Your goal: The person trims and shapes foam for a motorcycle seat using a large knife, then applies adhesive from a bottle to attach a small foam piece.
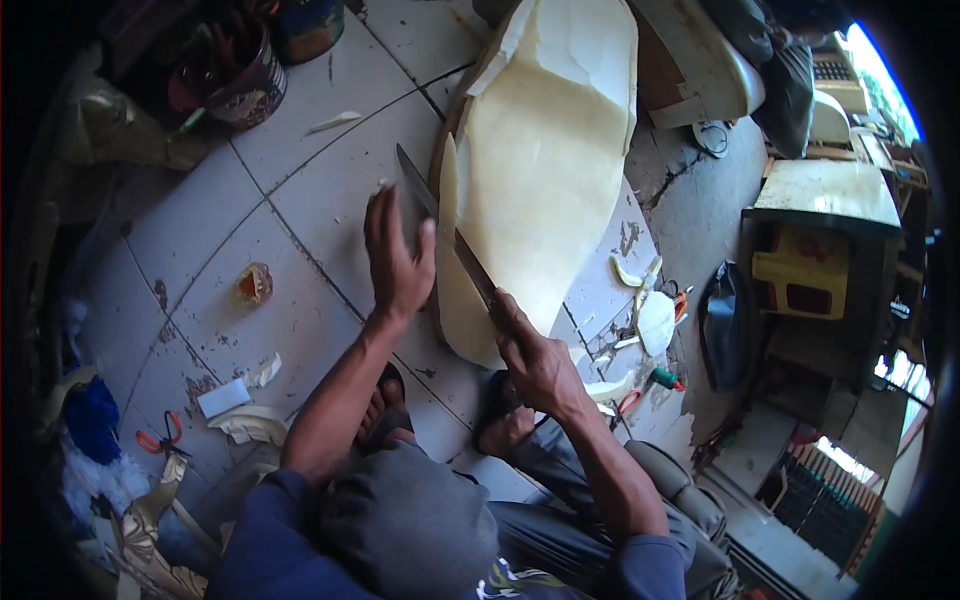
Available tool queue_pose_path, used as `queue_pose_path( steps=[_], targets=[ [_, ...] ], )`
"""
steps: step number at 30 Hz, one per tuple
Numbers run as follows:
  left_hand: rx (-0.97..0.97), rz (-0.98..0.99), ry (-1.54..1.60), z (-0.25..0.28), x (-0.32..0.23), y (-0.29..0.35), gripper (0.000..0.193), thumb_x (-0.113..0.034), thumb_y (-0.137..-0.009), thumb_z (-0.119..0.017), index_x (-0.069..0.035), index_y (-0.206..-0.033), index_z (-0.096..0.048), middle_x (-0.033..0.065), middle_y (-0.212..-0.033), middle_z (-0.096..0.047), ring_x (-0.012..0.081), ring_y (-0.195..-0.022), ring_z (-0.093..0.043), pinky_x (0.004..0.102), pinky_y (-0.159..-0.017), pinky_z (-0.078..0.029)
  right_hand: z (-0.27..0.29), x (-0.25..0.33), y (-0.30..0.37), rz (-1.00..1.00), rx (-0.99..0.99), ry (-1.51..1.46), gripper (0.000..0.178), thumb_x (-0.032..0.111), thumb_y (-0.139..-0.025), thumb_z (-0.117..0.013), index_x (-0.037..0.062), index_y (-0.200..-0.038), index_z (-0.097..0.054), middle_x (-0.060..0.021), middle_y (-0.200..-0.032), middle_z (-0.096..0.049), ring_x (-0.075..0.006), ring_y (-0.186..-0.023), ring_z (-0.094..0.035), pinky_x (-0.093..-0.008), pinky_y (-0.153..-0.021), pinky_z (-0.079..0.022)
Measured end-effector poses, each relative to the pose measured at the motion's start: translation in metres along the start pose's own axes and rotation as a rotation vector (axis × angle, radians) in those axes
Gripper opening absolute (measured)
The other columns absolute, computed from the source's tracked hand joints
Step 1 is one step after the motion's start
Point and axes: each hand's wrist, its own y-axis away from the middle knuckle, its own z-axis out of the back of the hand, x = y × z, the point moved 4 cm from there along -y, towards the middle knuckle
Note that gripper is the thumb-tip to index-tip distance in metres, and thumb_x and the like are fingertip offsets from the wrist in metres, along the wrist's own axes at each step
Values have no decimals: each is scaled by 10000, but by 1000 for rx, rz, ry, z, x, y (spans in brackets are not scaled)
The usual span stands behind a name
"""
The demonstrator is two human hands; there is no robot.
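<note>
A long, pale yellow foam block [545,190], shaped like a motorcycle seat pad, lies lengthwise on the floor in front of me. My right hand [538,362] grips a long knife [473,265] near the foam's closer end. The blade slants up and left across the foam's left edge, its tip past that side. Along this edge a thin strip of foam [449,185] stands partly away from the block. My left hand [398,255] is beside the blade and the left edge, fingers stretched out, holding nothing; whether it touches the foam I cannot tell.
Foam offcuts [655,322] litter the tiled floor on the right. To the left are a small round container [253,285], a white block [224,398] and orange-handled scissors [165,435]. A bucket of tools [240,85] stands far left. Another seat [700,60] lies far right, beyond a yellow crate [800,270].
</note>
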Motion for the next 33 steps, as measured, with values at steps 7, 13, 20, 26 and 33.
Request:
queue_pose_path(
  steps=[7, 13, 20, 26, 33],
  targets=[
    [246, -122, -125, -36, 6, -65, 478, -392, -857, -814, 13, -1086, -705, 199, -1213, -686, 408, -1227, -582, 493, -1091, -429, -8, -23, 32, 109, -86, 26, 607, 195, -1022, -537, 214, -1598, -347, -263, -1204, -692, -513, -1040, -662, -523, -920, -537],
    [447, 73, 16, -32, -7, -84, 372, -316, -821, -832, -14, -996, -704, 163, -998, -720, 355, -985, -677, 444, -874, -527, -19, -42, 45, 142, -139, -32, 623, 201, -1023, -535, 238, -1612, -336, -266, -1188, -698, -476, -1038, -693, -502, -912, -537],
    [602, 196, 5, -20, -5, -100, 388, -297, -886, -792, -9, -1121, -682, 188, -999, -751, 331, -920, -734, 412, -828, -554, -30, -39, 64, 31, -51, -33, 624, 206, -1019, -542, 257, -1608, -341, -286, -1104, -694, -473, -1015, -684, -515, -898, -523],
    [228, 64, 336, 17, 23, -124, 297, -228, -923, -760, 6, -1085, -672, 206, -1004, -743, 382, -938, -722, 436, -820, -551, -46, -45, 86, 91, -9, -89, 664, 149, -993, -573, 235, -1610, -343, -278, -1147, -682, -485, -952, -682, -508, -905, -545],
    [-205, -193, -224, 69, -43, -50, 684, -116, -971, -643, 46, -1551, -319, 293, -1573, -363, 454, -1480, -344, 528, -1229, -284, -52, -123, 148, 97, -488, -393, 640, 133, -1049, -556, 112, -1633, -294, -177, -1244, -716, -124, -690, -632, -312, -665, -555]
  ],
)
